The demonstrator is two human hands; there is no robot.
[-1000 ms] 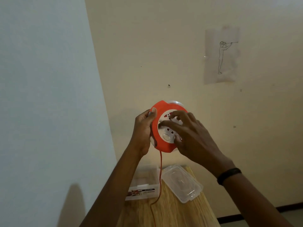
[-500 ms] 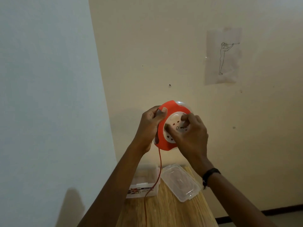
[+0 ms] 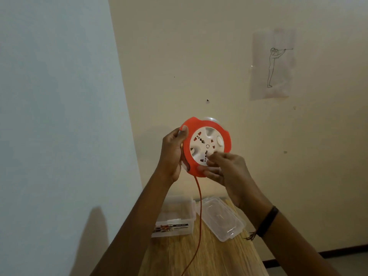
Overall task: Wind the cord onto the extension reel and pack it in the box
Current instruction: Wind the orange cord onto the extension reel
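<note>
Head view shows the extension reel (image 3: 206,146) held up in front of the wall, orange housing round a white socket face. The left hand (image 3: 172,154) grips its rim at 9 o'clock with the thumb hooked over the orange edge. The right hand (image 3: 225,170) has curled fingers on the white face and lower rim at about 5 o'clock. The orange cord (image 3: 199,206) drops from the reel's 6 o'clock, hangs free, then runs down over the wooden table (image 3: 209,255) and out of the bottom edge, so the winding step looks under way with plenty of cord left out. The next move likely calls for the right hand to turn the white face round while the left holds the housing steady, letting the cord feed in without kinking. Below the reel, the clear box (image 3: 175,216) stands open, partly hidden by the left forearm, with its lid (image 3: 221,220) lying just beside it at 3 o'clock. The cord passes between them and could catch on the box corner. A line drawing on paper (image 3: 272,64) hangs on the wall at 1 o'clock of the reel, well apart.
</note>
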